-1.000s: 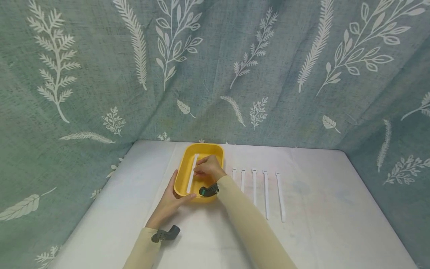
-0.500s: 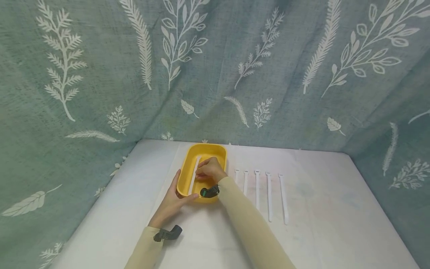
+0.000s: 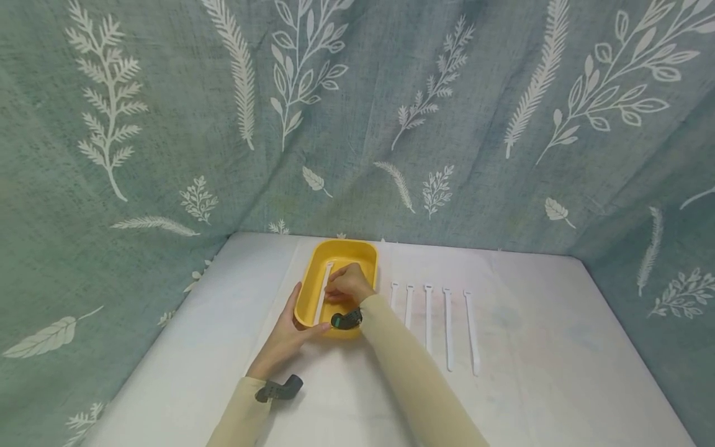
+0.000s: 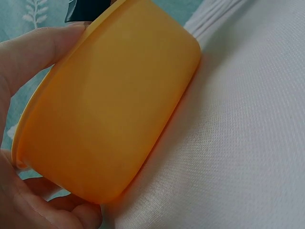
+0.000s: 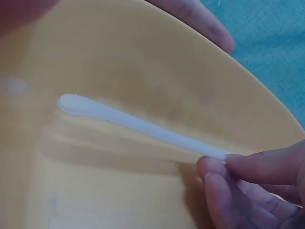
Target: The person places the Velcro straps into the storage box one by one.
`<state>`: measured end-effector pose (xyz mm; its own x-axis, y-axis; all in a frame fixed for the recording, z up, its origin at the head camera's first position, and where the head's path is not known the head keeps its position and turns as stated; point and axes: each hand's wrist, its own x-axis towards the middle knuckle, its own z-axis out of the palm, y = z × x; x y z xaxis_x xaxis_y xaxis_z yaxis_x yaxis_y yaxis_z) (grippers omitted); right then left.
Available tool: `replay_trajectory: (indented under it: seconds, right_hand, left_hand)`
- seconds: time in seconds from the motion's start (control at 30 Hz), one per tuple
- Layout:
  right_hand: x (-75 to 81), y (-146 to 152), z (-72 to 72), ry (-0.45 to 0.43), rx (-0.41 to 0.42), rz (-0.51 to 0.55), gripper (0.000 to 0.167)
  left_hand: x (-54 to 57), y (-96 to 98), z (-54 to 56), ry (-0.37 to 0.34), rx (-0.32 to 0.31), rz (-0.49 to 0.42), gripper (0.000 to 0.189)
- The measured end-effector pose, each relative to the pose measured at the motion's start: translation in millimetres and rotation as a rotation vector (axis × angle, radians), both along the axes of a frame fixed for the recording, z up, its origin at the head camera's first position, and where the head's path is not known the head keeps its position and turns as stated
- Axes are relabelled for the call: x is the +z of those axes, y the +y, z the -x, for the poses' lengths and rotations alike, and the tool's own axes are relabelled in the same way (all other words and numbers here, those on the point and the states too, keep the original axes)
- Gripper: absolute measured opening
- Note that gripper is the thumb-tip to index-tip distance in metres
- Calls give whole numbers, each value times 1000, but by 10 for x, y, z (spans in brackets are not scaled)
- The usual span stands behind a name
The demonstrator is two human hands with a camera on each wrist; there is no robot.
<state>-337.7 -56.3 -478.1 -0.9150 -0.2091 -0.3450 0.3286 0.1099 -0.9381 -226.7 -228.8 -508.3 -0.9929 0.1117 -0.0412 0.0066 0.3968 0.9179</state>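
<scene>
- Head view: yellow tray (image 3: 365,251) at frame centre on the white tabletop (image 3: 530,397). Left hand (image 3: 286,337) grips the tray's near-left corner. Right hand (image 3: 349,282) is inside the tray, pinching a white strap (image 3: 322,292). Five more straps (image 3: 429,315) lie in a row right of the tray.
- Left wrist view: fingers (image 4: 28,52) curled round the tray (image 4: 114,105) rim, left of frame.
- Right wrist view: fingertips (image 5: 224,183) pinch the strap (image 5: 138,125) end at lower right; the strap lies across the tray (image 5: 143,57) floor.

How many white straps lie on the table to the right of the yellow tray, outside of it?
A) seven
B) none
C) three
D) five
D: in the head view five white straps lie side by side on the white table to the right of the yellow tray, while the right hand pinches another strap inside the tray.
</scene>
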Motion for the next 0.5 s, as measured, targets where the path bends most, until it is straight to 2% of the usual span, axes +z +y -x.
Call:
replay_trajectory:
  seconds: [0.5]
  right_hand:
    - [44, 2, -12, -21, 50, -5, 30]
  left_hand:
    - [-39, -10, 29, 10, -8, -10, 122]
